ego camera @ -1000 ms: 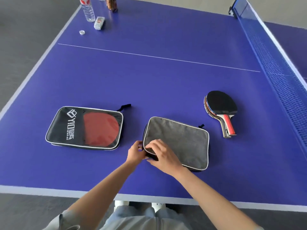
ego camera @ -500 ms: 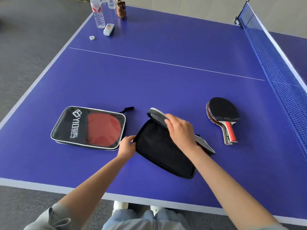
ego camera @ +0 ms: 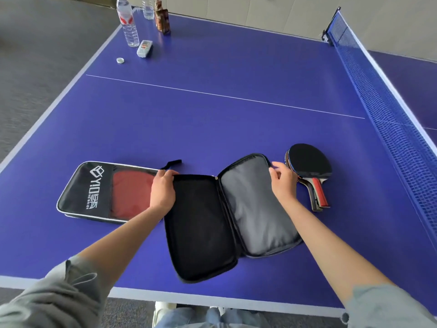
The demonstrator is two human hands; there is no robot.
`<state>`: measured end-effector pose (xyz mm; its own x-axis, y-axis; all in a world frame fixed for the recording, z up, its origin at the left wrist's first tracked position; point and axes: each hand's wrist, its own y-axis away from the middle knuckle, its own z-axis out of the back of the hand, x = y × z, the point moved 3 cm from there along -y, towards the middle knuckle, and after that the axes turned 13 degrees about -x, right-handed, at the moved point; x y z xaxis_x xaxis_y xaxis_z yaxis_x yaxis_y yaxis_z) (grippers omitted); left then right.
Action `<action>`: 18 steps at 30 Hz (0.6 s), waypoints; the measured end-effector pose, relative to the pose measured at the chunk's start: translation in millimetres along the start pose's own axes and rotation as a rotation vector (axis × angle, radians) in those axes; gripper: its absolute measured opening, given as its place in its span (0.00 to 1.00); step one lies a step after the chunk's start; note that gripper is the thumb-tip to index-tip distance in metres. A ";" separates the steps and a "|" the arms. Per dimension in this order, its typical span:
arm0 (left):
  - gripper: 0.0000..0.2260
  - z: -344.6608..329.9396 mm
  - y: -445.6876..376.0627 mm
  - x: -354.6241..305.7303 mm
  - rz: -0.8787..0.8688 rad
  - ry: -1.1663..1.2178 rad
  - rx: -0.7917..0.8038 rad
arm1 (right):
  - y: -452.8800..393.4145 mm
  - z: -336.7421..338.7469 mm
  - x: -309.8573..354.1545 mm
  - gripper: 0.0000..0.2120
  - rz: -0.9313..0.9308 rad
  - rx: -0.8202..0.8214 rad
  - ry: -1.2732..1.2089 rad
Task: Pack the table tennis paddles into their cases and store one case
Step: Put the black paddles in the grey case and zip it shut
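Observation:
An empty paddle case (ego camera: 227,216) lies spread flat near the table's front edge, black lining on its left half and grey lining on its right half. My left hand (ego camera: 163,190) grips the far left corner of the black half. My right hand (ego camera: 282,179) holds the far right edge of the grey half. Just right of that hand rests a stack of paddles (ego camera: 308,170), black rubber up, handles pointing toward me. To the left lies a zipped case (ego camera: 106,191) with a clear window showing a red paddle inside.
The blue table (ego camera: 212,110) carries water bottles (ego camera: 128,22), a small box (ego camera: 144,49) and a bottle cap (ego camera: 120,60) at its far left corner. The net (ego camera: 387,110) runs along the right side. The table's front edge is near my body.
The case was shut a second ago; my right hand swung its grey lid over to the right and it now lies fully open. My left hand shifted up to the black half's far corner.

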<state>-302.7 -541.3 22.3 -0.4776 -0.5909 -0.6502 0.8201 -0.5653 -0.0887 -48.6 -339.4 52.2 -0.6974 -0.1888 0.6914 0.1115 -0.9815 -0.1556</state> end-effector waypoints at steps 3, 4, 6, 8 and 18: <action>0.23 -13.2 19.8 -13.8 -0.401 -0.451 -0.009 | 27.2 -7.9 -17.5 0.20 0.066 0.030 0.049; 0.26 -20.4 32.9 -18.3 -0.492 -0.530 0.017 | 39.5 -11.0 -20.8 0.22 0.169 0.033 0.125; 0.27 -37.1 64.5 -22.6 -0.593 -0.542 0.075 | 65.5 -18.4 -25.1 0.26 0.439 0.058 0.287; 0.25 -53.5 90.7 -20.6 -0.561 -0.513 0.140 | 88.4 -27.4 -31.8 0.27 0.622 0.153 0.348; 0.25 -84.4 108.3 2.1 -0.443 -0.562 0.250 | 128.7 -46.8 -81.9 0.28 0.563 0.334 0.550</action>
<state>-188.3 -555.2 -52.4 -0.8894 -0.4450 -0.1048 0.4504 -0.8922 -0.0343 -10.2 -448.7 -57.4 -0.7100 -0.6941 0.1187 0.6873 -0.7198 -0.0976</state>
